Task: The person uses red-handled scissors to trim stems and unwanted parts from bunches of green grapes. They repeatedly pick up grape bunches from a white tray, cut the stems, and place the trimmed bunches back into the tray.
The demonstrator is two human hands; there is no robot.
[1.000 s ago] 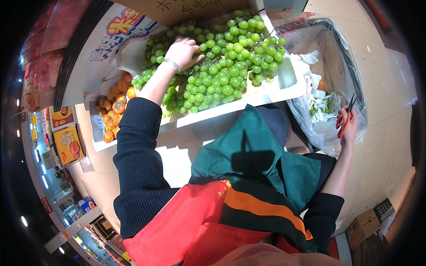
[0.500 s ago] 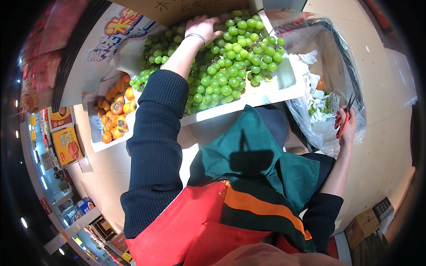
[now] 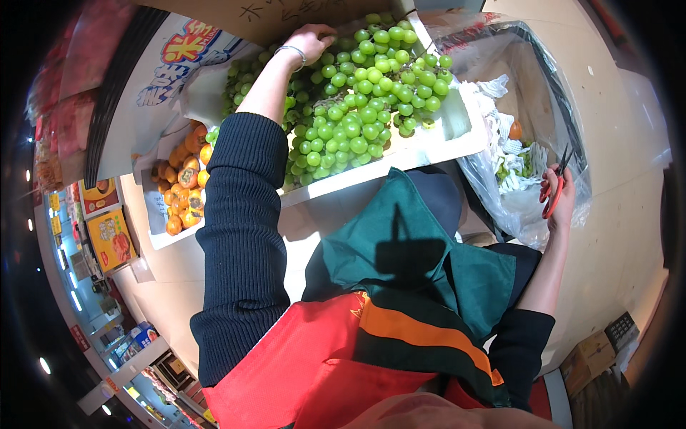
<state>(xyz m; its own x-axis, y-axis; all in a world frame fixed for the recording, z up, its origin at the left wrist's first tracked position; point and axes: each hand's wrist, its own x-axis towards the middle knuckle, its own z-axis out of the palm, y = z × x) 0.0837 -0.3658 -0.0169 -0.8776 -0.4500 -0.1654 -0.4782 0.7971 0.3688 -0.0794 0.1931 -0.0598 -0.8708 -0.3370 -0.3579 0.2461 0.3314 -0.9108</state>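
Observation:
Several bunches of green grapes fill a white foam box in front of me. My left hand reaches over the far part of the box, its fingers bent and drawn together at the grapes' far edge. Whatever sits between those fingertips is hidden. Out to the right, my right hand holds red-handled scissors, with the dark blades pointing up and away. It is beside a bin lined with clear plastic, which contains white foam netting, some green grapes and an orange fruit.
To the left, a second white box holds orange persimmons. A cardboard flap rises behind the grapes. Boxes with yellow printing and lit shelves stand farther left. A cardboard carton lies at the lower right.
My left hand has shifted slightly left, and its spread fingers and thumb have drawn together. The right hand keeps the scissors in nearly the same place. The view has shifted a little.

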